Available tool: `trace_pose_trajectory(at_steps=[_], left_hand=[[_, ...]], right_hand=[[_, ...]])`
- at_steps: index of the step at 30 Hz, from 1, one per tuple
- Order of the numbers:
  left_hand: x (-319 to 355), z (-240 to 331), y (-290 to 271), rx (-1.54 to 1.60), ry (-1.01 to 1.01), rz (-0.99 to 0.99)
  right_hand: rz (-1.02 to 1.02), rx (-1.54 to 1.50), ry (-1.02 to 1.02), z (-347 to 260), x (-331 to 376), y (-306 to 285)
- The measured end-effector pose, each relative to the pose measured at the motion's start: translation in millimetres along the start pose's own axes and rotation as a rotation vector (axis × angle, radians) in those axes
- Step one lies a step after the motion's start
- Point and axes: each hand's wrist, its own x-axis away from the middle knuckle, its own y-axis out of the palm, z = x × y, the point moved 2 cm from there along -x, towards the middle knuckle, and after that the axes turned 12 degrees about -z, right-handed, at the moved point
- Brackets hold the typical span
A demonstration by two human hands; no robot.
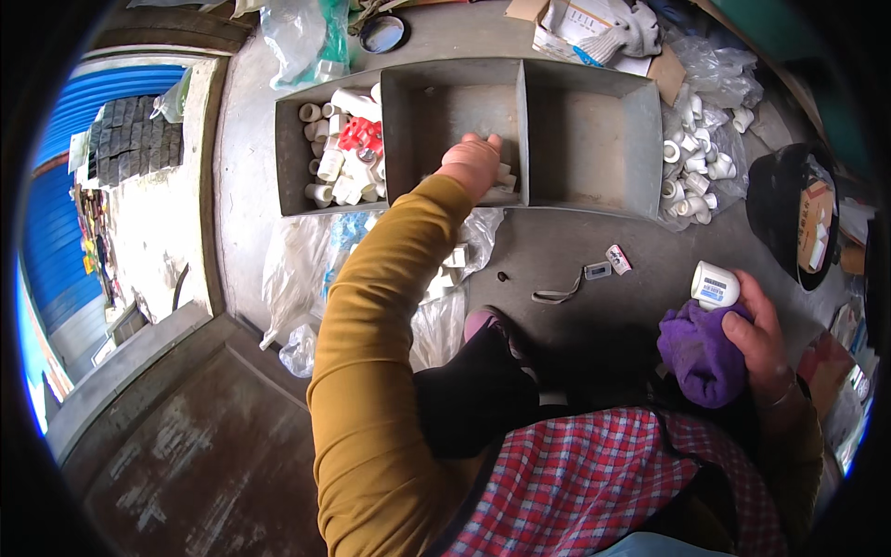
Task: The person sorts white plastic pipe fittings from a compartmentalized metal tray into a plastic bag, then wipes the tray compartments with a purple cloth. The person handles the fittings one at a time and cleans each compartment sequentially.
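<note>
Tray: a grey box with three compartments side by side, resting on the grey floor.
Left hand: inside the tray's middle compartment, toward the right divider, fingers bent downward just beside some small white pieces; I cannot tell whether the fingertips grip one.
Right hand: on the near side of the tray, out past its right end and well apart from the other hand, thumb and fingers clamped on a white fitting and a purple cloth.
Held fitting: short, rounded and smooth, with blue and dark marking on its side; it sits at the cloth's upper edge, nearer the tray than the cloth is.
Left compartment: a jumbled heap of white fittings in the tray, with a cluster of red fittings among them.
Clear bag: at the tray's right end, with more loose white fittings lying close by the tray wall.
Small things: a grey strapped device and a red-and-white packet, side by side on the near side of the tray.
Black bucket: right of the tray, tilted, with cardboard inside.
Far side: a round black dish behind the tray's middle, and pale gloves behind its right compartment.
</note>
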Motion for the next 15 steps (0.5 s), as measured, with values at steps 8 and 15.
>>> trace_pose_trajectory(at_steps=[8,15], left_hand=[[81.4,-47.9,-56.3,0.798,0.221,0.046],[204.4,-95.8,2.1,1.298,0.351,0.258]], right_hand=[[0.011,-0.016,-0.013,3.5,-1.2,-4.1],[0.062,-0.054,-0.040,-8.4,-7.4,-1.1]])
